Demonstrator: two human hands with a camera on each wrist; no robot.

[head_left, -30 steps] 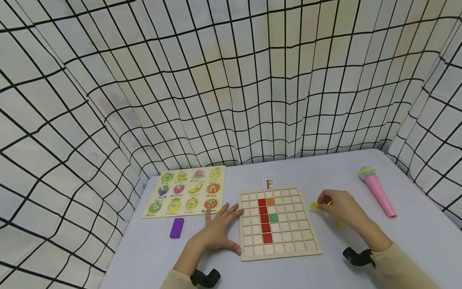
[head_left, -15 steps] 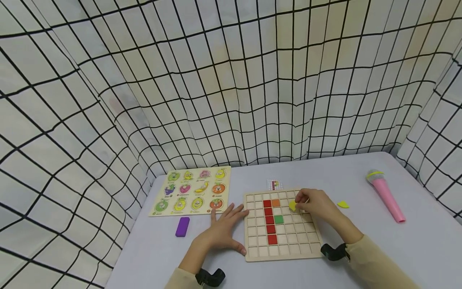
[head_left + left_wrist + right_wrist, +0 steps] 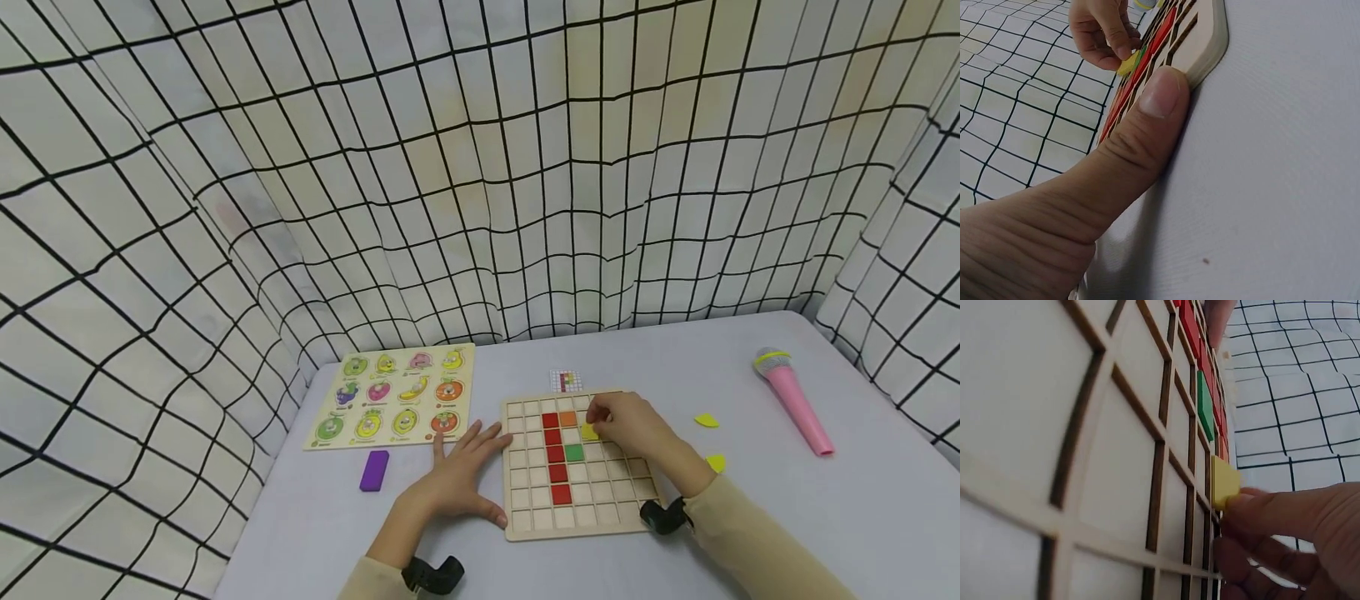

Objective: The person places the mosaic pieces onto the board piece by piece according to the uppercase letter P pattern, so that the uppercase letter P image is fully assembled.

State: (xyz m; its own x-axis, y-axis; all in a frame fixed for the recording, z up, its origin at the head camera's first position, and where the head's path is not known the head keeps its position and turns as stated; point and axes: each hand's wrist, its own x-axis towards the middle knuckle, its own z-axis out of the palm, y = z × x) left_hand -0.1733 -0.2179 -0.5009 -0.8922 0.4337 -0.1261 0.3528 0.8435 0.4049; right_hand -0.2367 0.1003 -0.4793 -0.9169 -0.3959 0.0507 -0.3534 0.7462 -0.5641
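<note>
A wooden grid board lies on the table. One column of its cells holds several red tiles, with an orange tile and a green tile beside it. My right hand pinches a yellow square tile between thumb and fingers, close over the board just right of the orange and green tiles. In the right wrist view the tile stands tilted at the grid. My left hand rests at the board's left edge, fingers spread, its thumb against the near left corner.
Two yellow pieces lie right of the board, near a pink toy microphone. A small card with a coloured grid sits behind the board. On the left are a fruit picture board and a purple block. Black-grid fabric surrounds the table.
My right hand has carried the yellow tile leftward from the table to the board's upper middle. Both yellow pieces on the right now show uncovered. My left hand has stayed at the board's edge.
</note>
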